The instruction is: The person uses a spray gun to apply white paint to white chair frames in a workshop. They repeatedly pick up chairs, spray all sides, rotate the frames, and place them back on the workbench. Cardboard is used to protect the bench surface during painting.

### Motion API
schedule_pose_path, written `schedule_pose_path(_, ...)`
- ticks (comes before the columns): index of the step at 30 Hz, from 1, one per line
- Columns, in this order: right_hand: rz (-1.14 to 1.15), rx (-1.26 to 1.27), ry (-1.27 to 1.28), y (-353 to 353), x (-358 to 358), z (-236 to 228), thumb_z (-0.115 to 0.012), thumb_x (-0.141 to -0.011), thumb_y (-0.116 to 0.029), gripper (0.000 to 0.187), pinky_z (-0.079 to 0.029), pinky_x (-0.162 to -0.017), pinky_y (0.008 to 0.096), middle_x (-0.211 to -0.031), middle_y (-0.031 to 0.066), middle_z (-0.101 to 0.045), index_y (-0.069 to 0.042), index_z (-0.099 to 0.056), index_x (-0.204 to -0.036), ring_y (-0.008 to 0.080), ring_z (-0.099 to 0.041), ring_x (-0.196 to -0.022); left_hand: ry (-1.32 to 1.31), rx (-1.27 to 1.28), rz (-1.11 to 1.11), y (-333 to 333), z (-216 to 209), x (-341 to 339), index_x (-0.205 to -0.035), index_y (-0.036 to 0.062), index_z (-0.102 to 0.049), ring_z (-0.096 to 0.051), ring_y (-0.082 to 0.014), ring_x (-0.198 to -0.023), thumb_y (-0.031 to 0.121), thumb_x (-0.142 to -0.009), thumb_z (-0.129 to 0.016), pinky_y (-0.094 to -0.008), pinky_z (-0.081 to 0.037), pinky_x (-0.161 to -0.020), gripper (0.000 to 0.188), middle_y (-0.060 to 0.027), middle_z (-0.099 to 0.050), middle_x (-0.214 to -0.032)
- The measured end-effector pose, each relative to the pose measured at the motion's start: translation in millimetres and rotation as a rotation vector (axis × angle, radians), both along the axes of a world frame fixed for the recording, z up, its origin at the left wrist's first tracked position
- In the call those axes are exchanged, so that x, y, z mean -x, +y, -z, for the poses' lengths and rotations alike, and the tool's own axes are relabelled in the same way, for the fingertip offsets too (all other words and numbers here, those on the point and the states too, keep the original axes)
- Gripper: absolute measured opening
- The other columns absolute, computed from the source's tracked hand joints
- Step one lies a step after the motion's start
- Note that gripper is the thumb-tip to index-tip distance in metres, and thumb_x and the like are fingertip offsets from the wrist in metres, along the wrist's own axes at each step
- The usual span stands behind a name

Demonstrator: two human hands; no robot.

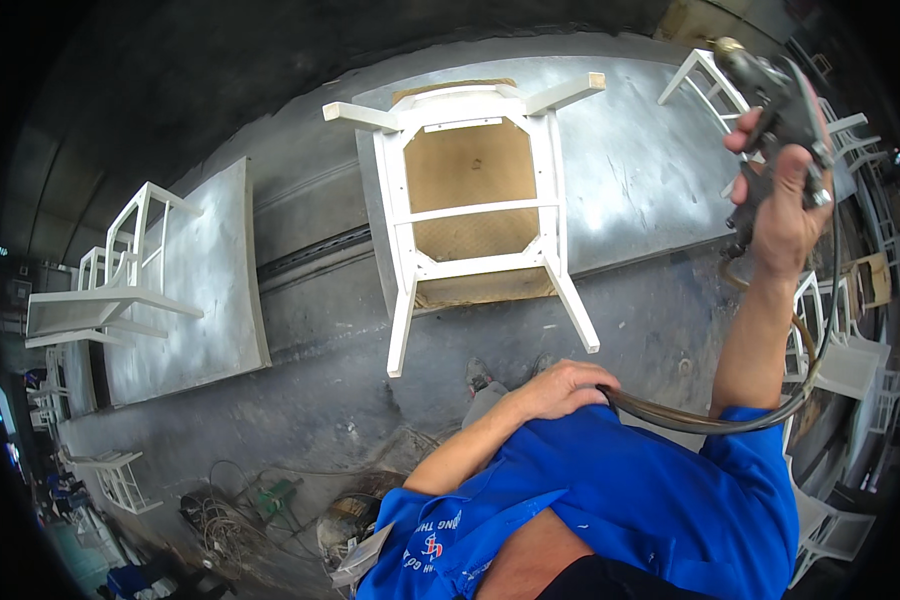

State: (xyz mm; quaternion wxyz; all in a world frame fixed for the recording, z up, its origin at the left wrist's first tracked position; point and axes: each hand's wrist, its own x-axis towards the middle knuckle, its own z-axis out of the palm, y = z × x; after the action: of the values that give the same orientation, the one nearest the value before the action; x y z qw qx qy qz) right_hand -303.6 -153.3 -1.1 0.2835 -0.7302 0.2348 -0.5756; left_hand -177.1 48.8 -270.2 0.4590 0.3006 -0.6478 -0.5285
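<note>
My right hand (788,215) is raised at the far right, its fingers wrapped round a dark metal spray gun (788,105). The gun's brass-coloured nozzle end points up and to the left. My left hand (567,388) is closed on the hoses (690,420) at my waist; they curve right and up toward the gun. In front of me a white chair frame (478,212) lies with its four-sided underside facing up and its legs splayed outward. A brown panel (470,165) shows through its frame. Neither hand touches the chair.
The chair rests on a long grey work surface (630,150). White chairs (130,290) stand on another grey board (210,290) at left. More white chairs (850,365) crowd the right side. Coiled cables (232,530) and a green machine (278,497) lie on the floor, lower left.
</note>
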Motion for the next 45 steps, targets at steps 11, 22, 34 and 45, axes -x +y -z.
schedule_pose_path(11,0.268,-0.105,-0.043,22.4,159.8,48.7,-0.058,-0.1,-0.058,0.086,-0.053,-0.057,0.0226,-0.128,0.0209,-0.06,0.001,-0.031,-0.157,0.0245,-0.066,-0.11,-0.513,-0.09,-0.929,-156.1,106.0,-118.3,-0.131,0.0001,-0.065,-0.065,-0.036,-0.118,0.028,-0.096,-0.07,-0.0438,-0.05,-0.103,0.045,-0.0222,-0.069,-0.124)
schedule_pose_path(22,0.58,-0.363,-0.04,-9.9,336.0,85.3,-0.056,-0.101,-0.061,0.08,-0.046,-0.058,0.019,-0.136,0.0161,-0.057,0.005,-0.045,-0.145,0.0152,-0.06,-0.108,-1.043,-0.511,-1.387,-402.1,162.1,-243.6,-0.163,-0.0065,-0.009,0.004,-0.0478,-0.158,0.062,-0.098,-0.054,-0.06,0.003,-0.126,0.105,-0.0302,-0.001,-0.17)
schedule_pose_path(34,0.635,-0.495,0.153,-95.0,352.6,106.6,-0.054,-0.099,-0.066,0.084,-0.046,-0.055,0.0239,-0.132,0.0192,-0.06,0.006,-0.047,-0.142,0.0189,-0.062,-0.107,-1.356,-0.134,-1.226,-460.2,263.4,-224.4,-0.164,-0.0013,-0.012,-0.003,-0.0476,-0.158,0.064,-0.099,-0.046,-0.0682,-0.002,-0.123,0.098,-0.0265,-0.004,-0.172)
schedule_pose_path(45,0.592,-0.573,0.137,-102.6,362.5,147.3,-0.06,-0.097,-0.064,0.088,-0.05,-0.051,0.0222,-0.129,0.0214,-0.059,0.006,-0.04,-0.147,0.0223,-0.062,-0.111,-1.346,-0.181,-1.046,-431.1,226.8,-162.7,-0.165,0.0033,-0.012,-0.006,-0.0542,-0.155,0.057,-0.097,-0.058,-0.0669,-0.005,-0.124,0.099,-0.0265,-0.005,-0.171)
